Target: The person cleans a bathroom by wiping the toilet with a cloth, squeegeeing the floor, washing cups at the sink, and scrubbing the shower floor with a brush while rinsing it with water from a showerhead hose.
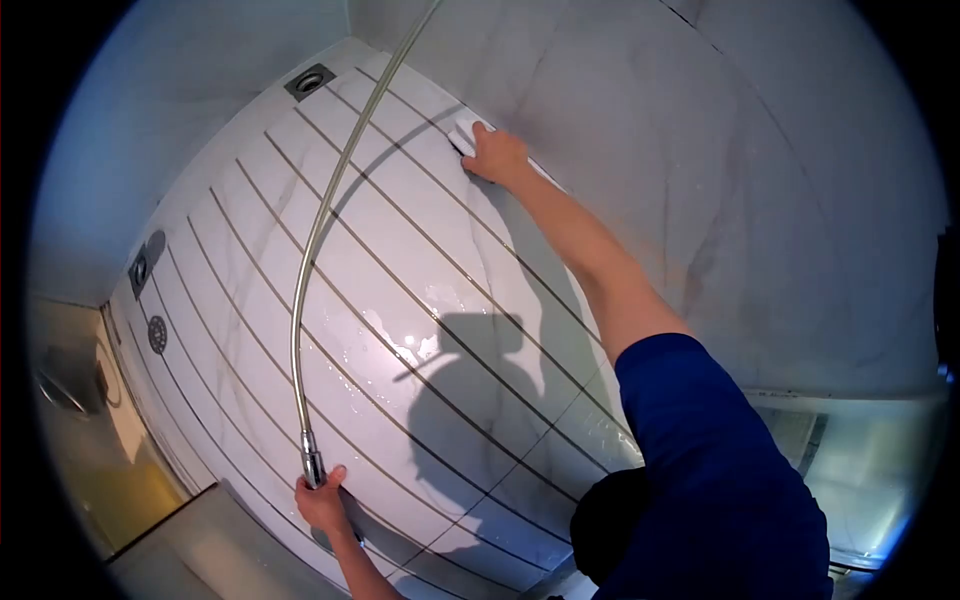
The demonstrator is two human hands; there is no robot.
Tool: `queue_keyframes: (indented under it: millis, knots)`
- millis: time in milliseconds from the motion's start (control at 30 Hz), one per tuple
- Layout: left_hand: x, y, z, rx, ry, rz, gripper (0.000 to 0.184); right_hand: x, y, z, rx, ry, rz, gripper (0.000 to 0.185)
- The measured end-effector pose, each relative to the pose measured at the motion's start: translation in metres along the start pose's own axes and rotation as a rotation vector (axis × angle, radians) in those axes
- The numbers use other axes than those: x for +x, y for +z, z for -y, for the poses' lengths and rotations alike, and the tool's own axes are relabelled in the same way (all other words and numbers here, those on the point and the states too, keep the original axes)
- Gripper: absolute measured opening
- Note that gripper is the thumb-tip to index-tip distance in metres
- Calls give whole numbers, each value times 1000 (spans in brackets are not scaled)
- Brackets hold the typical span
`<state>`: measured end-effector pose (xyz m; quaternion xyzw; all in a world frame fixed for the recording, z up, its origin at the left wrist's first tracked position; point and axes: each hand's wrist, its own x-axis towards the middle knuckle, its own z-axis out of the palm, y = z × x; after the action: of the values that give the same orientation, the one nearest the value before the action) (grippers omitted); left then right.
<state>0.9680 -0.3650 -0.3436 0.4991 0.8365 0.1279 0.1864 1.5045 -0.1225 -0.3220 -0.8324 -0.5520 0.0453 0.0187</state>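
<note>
At the lower left, my left hand [323,505] is closed around the chrome handle of a shower head [313,468]. The metal shower hose [305,270] runs from it up over the floor to the top of the view. My right hand [497,155], arm stretched far out in a blue sleeve, grips a small white scrubber [463,135]. That scrubber rests where the grooved white floor [390,230] meets the wall; my fingers cover part of it, so its underside is hidden.
Grey marbled wall panels [740,180] rise at the right and back. One floor drain [310,82] lies in the far corner, another drain opening [140,268] at the left, with a round drain cover [157,335] near it. Water glistens mid-floor around my shadow.
</note>
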Motion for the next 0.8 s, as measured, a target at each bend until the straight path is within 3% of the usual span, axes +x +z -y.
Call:
queue_keyframes:
  millis: [67,133,233,267,333,433,467,500,533,600,633,667,700,800]
  knots:
    - [-6,-10,-9,47,-102,75,54,-38,15,-22,167,-8,-27,73]
    - [-2,-10,-15,15,-135,93,52,-124,22,-89,237,-99,-75,81]
    - [-3,-11,-20,1,-168,82,53,-309,-3,-183,87,-30,193,83]
    - [-3,-13,-22,13,-159,72,54,-359,-23,-201,54,67,372,84]
    - [1,-8,-13,24,-119,29,55,-400,-40,-234,-31,94,484,80]
    - [-2,-9,-15,36,-125,58,57,-324,-9,-238,-6,49,154,74]
    - [-1,-10,-17,32,-139,71,58,-288,-13,-210,-2,-39,30,72]
    - [1,-7,-11,52,-158,81,60,-246,-9,-179,4,71,74,70]
    - [-1,-4,-4,71,-155,75,61,-206,7,-157,55,23,-55,70]
    - [4,0,-2,87,-121,44,62,-150,16,-100,188,171,-35,74]
    - [9,-1,1,102,-100,33,63,-154,13,-70,116,153,39,77]
    - [5,3,3,96,-100,21,63,-169,31,-55,142,27,-25,78]
    - [3,3,-1,79,-146,38,66,-192,19,-32,180,41,151,79]
    - [1,-2,-5,109,-107,-4,67,-237,8,-14,246,-26,305,87]
